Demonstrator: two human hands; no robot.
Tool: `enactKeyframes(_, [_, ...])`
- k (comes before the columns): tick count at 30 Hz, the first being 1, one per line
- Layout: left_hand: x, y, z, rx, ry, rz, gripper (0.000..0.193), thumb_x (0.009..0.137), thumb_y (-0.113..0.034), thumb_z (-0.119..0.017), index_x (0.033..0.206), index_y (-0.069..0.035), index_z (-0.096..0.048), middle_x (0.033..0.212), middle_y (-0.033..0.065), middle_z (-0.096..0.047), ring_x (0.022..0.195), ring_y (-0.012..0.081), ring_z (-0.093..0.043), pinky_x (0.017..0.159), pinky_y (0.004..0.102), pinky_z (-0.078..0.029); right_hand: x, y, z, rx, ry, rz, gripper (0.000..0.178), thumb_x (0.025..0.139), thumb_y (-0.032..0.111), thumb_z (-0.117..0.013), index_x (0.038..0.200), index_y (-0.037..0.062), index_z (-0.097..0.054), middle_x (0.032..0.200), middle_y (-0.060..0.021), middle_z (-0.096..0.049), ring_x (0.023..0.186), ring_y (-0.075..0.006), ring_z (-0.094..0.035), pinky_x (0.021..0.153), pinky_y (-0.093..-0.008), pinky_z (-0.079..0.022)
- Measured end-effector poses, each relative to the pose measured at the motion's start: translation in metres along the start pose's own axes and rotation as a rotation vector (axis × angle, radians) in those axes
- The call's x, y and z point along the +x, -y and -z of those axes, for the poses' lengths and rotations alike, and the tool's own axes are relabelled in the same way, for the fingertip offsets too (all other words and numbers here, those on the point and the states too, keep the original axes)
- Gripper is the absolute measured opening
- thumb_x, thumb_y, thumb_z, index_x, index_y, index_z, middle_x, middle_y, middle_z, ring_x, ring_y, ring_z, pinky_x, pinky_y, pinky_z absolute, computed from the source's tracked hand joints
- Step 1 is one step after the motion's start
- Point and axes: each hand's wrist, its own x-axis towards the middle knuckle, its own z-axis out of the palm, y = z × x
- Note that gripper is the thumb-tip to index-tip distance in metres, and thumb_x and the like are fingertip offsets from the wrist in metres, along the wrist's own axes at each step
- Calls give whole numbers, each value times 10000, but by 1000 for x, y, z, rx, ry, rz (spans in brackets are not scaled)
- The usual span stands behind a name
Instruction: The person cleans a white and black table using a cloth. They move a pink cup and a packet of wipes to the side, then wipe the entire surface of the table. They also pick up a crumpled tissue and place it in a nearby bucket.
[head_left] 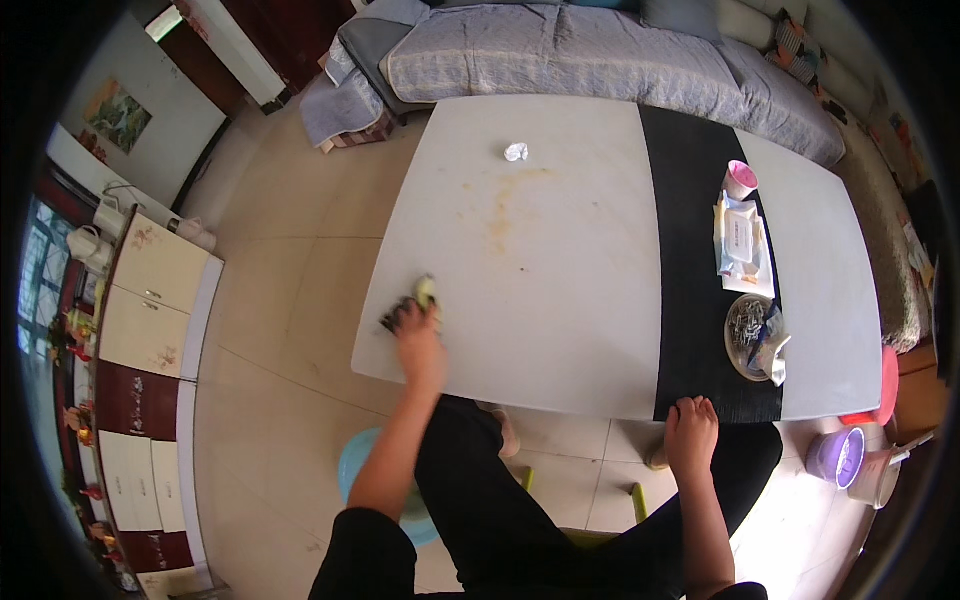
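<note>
One dark-and-yellow cloth (pixel 427 291) is clasped in the left hand (pixel 418 345) on the counter (pixel 560 340), the right hand (pixel 692 432) laid apart, unladen; yellowish stains (pixel 499 225) ahead could be smeared by loose bunching.

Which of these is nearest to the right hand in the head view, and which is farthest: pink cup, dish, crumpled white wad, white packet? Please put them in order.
From the right hand:
1. Dish: ahead, slightly right
2. White packet: beyond the dish
3. Pink cup: beyond the packet
4. Crumpled white wad: far ahead, left
</note>
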Motion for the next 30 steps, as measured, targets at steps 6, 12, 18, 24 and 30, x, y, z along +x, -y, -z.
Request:
enactKeyframes(6, [-45, -158, 20, -320, 68, -391, 424, 744, 20, -489, 1153, -82, -531, 1258, 206, -430, 1150, 418, -399, 971, 498, -306, -4, -2, 0, 28, -63, 59, 153, 745, 86, -560, 832, -39, -559, 1012, -322, -553, 963, -409, -547, 945, -413, -381])
enactKeyframes(12, [42, -119, -29, -229, -125, -298, 295, 801, -77, -472, 1073, -74, -584, 1187, 159, -496, 1065, 323, -483, 878, 438, -389, -8, -7, -1, 71, -67, 60, 199, 737, 89, -568, 900, -25, -579, 1027, -314, -552, 990, -405, -540, 955, -412, -378])
enactKeyframes(18, [20, -64, -16, 27, -47, -21, 397, 790, -56, -478, 1177, -120, -537, 1229, 176, -472, 1126, 357, -448, 929, 473, -355, -4, -6, -6, -41, -116, 68, 139, 740, 103, -571, 792, -25, -554, 951, -297, -575, 934, -386, -557, 926, -406, -393])
enactKeyframes(24, [-60, -217, 12, -296, -66, -402, 336, 782, -62, -468, 1086, -126, -594, 1226, 158, -487, 1108, 356, -473, 952, 468, -352, 3, 0, 1, -43, -43, 57, 110, 736, 106, -570, 726, -3, -554, 794, -235, -583, 786, -344, -574, 846, -393, -429])
enactKeyframes(30, [-45, -97, 12, -353, 6, -238, 317, 802, -48, -468, 1092, -111, -582, 1222, 156, -492, 1102, 350, -476, 926, 432, -381, -8, -14, -5, 28, -74, 109, 164, 753, 94, -553, 860, -22, -595, 992, -290, -572, 957, -371, -561, 938, -384, -391])
